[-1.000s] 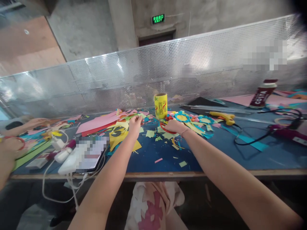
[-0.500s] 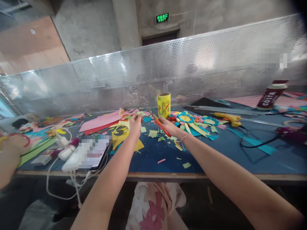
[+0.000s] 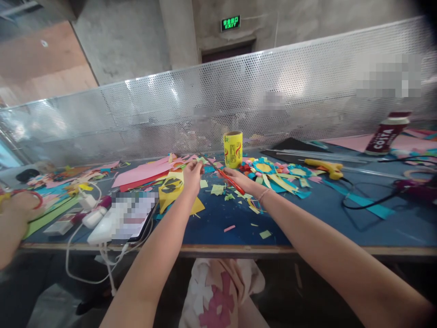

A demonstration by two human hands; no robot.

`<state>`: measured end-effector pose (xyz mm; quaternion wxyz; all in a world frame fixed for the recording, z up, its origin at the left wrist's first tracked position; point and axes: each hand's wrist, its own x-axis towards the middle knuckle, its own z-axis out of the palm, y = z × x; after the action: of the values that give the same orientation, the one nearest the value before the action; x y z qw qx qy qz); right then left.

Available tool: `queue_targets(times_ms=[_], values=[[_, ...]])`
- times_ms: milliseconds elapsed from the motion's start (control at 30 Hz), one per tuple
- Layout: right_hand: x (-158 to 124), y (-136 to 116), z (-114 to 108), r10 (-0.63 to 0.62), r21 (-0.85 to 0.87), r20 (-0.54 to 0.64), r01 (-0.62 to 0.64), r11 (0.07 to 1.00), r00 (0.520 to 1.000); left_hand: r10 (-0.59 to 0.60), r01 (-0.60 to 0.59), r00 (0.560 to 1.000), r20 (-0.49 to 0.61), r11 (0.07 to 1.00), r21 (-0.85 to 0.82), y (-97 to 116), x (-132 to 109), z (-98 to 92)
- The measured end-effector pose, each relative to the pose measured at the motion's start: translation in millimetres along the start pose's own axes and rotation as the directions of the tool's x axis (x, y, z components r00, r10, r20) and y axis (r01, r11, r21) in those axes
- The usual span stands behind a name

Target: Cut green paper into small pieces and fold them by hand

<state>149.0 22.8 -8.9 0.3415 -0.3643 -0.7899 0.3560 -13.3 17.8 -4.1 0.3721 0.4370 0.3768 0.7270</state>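
My right hand (image 3: 236,176) is closed round the handles of red scissors (image 3: 232,181), whose blades point up and left. In the pinched fingers of my left hand (image 3: 192,174) is a small piece of light green paper (image 3: 202,160), mostly hidden by the fingertips. The blade tips reach this paper; whether they are cutting it I cannot tell. Below the hands lie scattered green paper scraps (image 3: 217,189). A yellow sheet with cut-outs (image 3: 170,197) lies under my left wrist. Just beyond my right hand stands a yellow cardboard roll (image 3: 233,149).
Paper flowers (image 3: 264,167), a yellow glue gun (image 3: 324,167) and a brown bottle (image 3: 388,133) are to the right. Pink sheets (image 3: 145,172), a phone (image 3: 138,216) and white cables lie left. Another person's hand (image 3: 15,212) holds red-handled scissors at far left. A perforated metal screen (image 3: 143,109) stands behind.
My right hand has shifted slightly left, bringing the scissor blades to the paper at my left fingertips. My left hand has barely moved.
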Motion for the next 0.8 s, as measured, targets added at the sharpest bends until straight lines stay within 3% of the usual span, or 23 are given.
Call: queue_targets(times_ms=[267,567,800], values=[[3,11,1,0.018,0.181,0.051,-0.027,0.983,0.999,-0.063,0.071,0.997,0.051,0.981,-0.181,6,1,1.5],[2,9,3,0.044,0.267,0.094,-0.068,0.961,0.995,0.018,-0.016,1.000,0.022,0.995,-0.097,1,1,0.8],[-2,-1,8,0.148,0.381,0.116,-0.182,0.906,0.982,0.002,-0.002,1.000,0.012,0.999,-0.048,0,-2,2.4]])
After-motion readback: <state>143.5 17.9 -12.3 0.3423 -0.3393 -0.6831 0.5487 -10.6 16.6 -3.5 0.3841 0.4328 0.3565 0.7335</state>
